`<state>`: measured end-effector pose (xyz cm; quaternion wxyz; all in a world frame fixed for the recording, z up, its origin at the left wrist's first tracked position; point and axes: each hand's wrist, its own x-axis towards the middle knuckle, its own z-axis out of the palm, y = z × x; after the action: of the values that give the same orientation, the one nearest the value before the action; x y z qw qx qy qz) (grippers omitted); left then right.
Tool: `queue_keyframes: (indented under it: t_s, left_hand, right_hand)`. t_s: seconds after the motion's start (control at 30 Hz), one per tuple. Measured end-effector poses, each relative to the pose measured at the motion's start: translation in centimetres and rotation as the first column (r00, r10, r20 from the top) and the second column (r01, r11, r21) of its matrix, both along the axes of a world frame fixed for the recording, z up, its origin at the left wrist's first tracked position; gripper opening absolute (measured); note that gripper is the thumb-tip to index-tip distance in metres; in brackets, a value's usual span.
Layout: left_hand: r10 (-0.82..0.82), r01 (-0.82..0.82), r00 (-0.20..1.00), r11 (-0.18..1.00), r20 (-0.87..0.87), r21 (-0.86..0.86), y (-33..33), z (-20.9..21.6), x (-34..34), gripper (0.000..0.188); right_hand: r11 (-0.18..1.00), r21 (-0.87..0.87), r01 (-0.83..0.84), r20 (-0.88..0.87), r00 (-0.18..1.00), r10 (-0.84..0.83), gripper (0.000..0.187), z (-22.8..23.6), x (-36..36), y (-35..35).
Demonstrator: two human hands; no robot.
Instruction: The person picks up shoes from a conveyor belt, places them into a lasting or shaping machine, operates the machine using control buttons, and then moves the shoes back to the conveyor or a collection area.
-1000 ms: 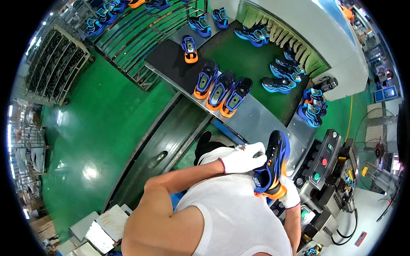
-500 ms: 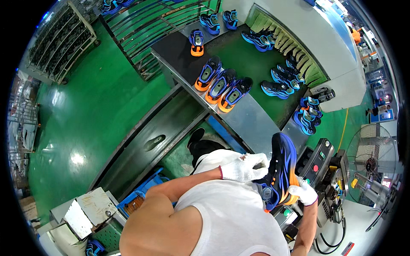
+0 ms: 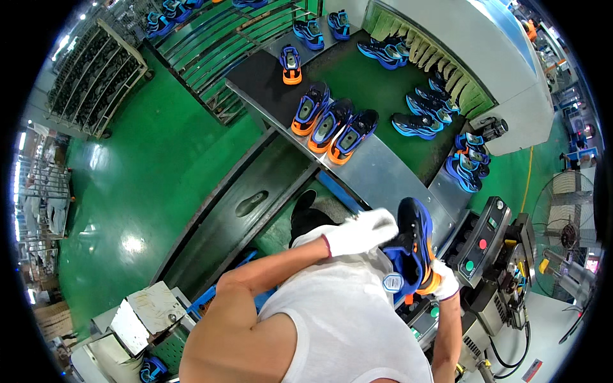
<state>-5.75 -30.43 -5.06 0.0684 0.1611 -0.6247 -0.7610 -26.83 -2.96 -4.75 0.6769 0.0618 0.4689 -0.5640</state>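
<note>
Held shoe: the black, blue and orange shoe [image 3: 418,239] is in front of the person's torso, toward its right side, beyond the near edge of the metal bench [image 3: 389,167].
Long axis: runs from the toe, at the far end, to the heel, at the near end; the toe lies slightly farther left than the heel.
Toe direction: away from the person, toward the bench.
Heel direction: toward the person; orange at this end.
Sole side: the sole edge faces right, passing from blue to orange toward the heel.
Collar: the blue-lined foot opening faces left and toward the person; a pale hexagonal patch shows at its left edge.
Right hand: the white-gloved right hand [image 3: 445,281] grasps the shoe at the heel, from the right.
Left hand: the white-gloved left hand [image 3: 359,235] is just beside the shoe's left flank, fingers directed at the upper; they are blurred, so contact and grip cannot be determined.
Bench row: three shoes [image 3: 331,126] stand side by side, orange heels nearest the person, toes directed away and to the right.
Control box: the box with red and green buttons [image 3: 480,246] is to the right of the held shoe.
</note>
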Motion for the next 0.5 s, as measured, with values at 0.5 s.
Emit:
queue_keyframes:
  t_s: [0.5]
  left_hand:
    - [0.221,0.007,0.971,0.337,0.086,-0.941,-37.3,-12.9,-1.9,0.044]
  right_hand:
    - [0.756,0.094,0.648,0.214,0.728,-0.651,0.083,-2.0,7.7,-5.8]
